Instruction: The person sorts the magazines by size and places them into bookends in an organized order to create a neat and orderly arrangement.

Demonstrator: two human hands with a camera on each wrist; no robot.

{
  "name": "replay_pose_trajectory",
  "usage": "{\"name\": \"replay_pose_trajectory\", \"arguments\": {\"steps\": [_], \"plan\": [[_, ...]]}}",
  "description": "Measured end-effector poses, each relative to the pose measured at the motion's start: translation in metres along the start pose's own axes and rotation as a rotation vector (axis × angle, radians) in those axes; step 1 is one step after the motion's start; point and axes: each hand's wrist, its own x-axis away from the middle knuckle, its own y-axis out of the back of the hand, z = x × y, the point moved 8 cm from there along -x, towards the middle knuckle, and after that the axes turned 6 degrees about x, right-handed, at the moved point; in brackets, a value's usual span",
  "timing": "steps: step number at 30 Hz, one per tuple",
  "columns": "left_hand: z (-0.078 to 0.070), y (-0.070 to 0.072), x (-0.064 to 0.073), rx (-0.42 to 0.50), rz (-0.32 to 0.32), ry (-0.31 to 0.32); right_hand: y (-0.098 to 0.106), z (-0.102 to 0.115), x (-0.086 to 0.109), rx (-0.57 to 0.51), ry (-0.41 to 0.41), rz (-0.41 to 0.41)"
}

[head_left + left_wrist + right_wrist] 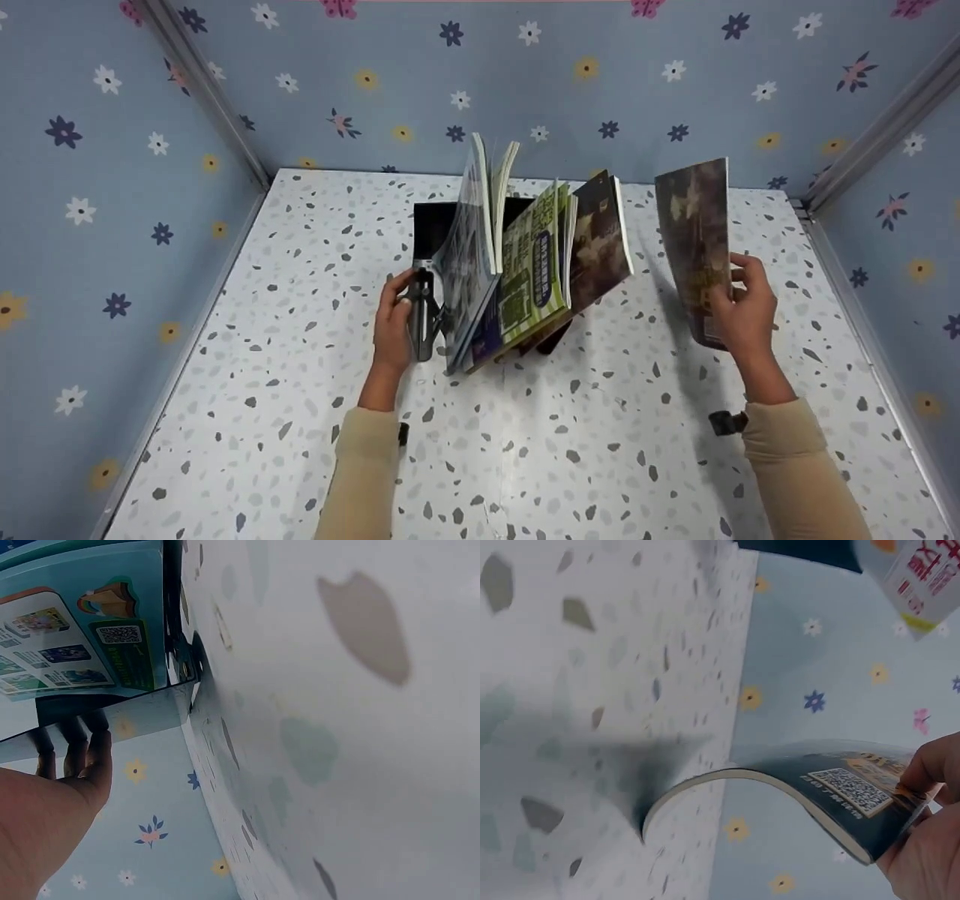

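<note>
A black and grey desktop bookrack [424,319] holds several upright books, which lean and fan out. My left hand [391,319] rests against the bookrack's left end plate, its fingertips touching the shiny outer face [139,716]. At the right, my right hand [750,307] pinches a thin, dark brown paperback book [694,232] between thumb and fingers. Held upright apart from the rack, the book bends, and its lower edge comes close to the table in the right wrist view. Within the rack stand a green-striped book [525,285] and another dark brown book [600,240].
The white speckled table [525,465] is bordered by blue flowered panels [495,82] at the back and both sides. A pale book corner [922,585] sticks out at the top of the right wrist view.
</note>
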Motion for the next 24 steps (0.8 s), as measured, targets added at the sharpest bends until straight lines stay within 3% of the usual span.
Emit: {"name": "replay_pose_trajectory", "arguments": {"steps": [6,10,18,24], "plan": [[-0.002,0.000,0.000,0.001,0.000,-0.010,0.006,0.040,0.009,-0.187,0.083,-0.068],[-0.001,0.000,0.000,0.011,-0.006,-0.004,0.009,0.066,0.018,-0.252,0.132,-0.096],[-0.003,0.000,0.000,0.009,-0.010,-0.020,-0.001,0.082,0.024,-0.350,0.239,-0.136],[-0.003,0.001,0.000,0.001,-0.015,-0.020,-0.001,0.110,0.034,-0.453,0.290,-0.107]]}}
